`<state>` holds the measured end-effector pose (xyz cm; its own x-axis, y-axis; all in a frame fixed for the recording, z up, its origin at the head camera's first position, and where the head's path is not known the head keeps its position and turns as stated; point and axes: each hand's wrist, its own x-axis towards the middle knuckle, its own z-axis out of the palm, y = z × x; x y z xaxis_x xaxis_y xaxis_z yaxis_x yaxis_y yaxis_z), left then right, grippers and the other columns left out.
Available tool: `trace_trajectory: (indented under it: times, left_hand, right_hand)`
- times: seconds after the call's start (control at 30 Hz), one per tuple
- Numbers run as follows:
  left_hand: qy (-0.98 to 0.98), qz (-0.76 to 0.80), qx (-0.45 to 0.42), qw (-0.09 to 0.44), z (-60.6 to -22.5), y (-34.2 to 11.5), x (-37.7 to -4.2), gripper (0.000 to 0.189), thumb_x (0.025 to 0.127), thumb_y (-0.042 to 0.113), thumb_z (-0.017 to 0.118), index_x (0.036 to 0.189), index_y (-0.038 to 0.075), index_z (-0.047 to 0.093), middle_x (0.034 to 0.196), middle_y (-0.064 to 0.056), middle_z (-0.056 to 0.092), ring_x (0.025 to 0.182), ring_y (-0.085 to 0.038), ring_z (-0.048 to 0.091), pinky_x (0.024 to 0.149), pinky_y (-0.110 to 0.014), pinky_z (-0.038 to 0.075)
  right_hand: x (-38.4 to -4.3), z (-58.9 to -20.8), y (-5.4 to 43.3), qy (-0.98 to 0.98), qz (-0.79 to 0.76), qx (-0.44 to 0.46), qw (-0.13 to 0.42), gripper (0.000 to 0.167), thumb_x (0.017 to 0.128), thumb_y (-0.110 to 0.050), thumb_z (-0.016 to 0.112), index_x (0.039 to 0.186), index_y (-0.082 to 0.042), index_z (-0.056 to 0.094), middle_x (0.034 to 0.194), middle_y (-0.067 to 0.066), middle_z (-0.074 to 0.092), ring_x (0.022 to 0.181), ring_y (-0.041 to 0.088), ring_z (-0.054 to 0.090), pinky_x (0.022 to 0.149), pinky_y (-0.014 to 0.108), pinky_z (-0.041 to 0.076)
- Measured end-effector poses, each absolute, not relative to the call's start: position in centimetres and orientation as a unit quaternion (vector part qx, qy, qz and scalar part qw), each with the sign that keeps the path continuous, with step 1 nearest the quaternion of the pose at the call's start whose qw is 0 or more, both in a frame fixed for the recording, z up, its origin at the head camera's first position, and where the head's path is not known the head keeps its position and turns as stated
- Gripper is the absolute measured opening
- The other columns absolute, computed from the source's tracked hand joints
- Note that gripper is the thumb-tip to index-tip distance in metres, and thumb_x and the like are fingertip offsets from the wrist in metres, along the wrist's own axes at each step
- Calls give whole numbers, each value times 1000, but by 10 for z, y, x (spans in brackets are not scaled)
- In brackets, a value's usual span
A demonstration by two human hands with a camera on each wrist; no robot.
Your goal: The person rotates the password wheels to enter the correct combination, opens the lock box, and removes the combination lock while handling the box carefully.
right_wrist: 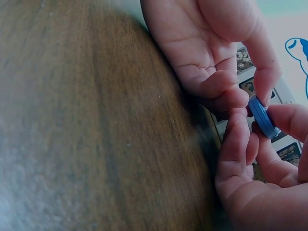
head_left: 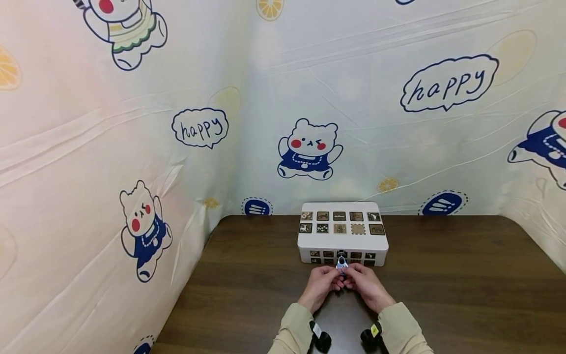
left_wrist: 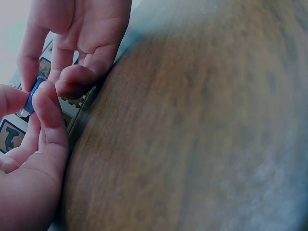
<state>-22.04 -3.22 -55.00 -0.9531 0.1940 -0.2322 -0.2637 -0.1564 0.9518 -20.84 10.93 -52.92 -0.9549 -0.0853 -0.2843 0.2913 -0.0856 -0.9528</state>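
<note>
Together, the left hand (head_left: 318, 288) and the right hand (head_left: 366, 287) hold one small blue and white trinket (head_left: 342, 263) between them, each grip pinched onto it with thumb and finger. Neither grip is spread wide: thumb and fingertip stand apart only by about the thickness of the trinket, and the remaining fingers curl in loosely underneath, those of the two hands meeting or nearly meeting. From the right wrist, the trinket shows its blue edge, rounded and tilted, with fingertips touching it from both sides; from the left wrist, a blue side and a pale end peek out between the fingers. In the head view its pale front has a dark patch, and its finer details are too small to tell. It is held upright over the desk (head_left: 247, 290), just on the near side of a white box (head_left: 343, 241), and overlaps the middle of the box's near face; whether it touches that face cannot be told. Small square pictures run in rows across the box's top and near face. Light sleeves (head_left: 294, 327) cover the forearms, with a black camera (head_left: 324, 342) at each wrist. Beyond the desk hangs a pale printed cloth (head_left: 252, 162) with bears and "happy" bubbles.
</note>
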Motion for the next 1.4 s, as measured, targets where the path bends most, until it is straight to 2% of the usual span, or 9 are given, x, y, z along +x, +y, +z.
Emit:
trace_trajectory:
  times: [1.4]
  left_hand:
    - [636, 757, -13, 148, -554, -33, -222, 17, 86, 6, 58, 95, -6, 66, 71, 0, 61, 57, -5, 58, 53, -16, 48]
  right_hand:
    - [-205, -524, 107, 672, -726, 80, 120, 20, 97, -12, 51, 103, 5, 58, 80, 4, 60, 71, 11, 56, 63, 22, 50]
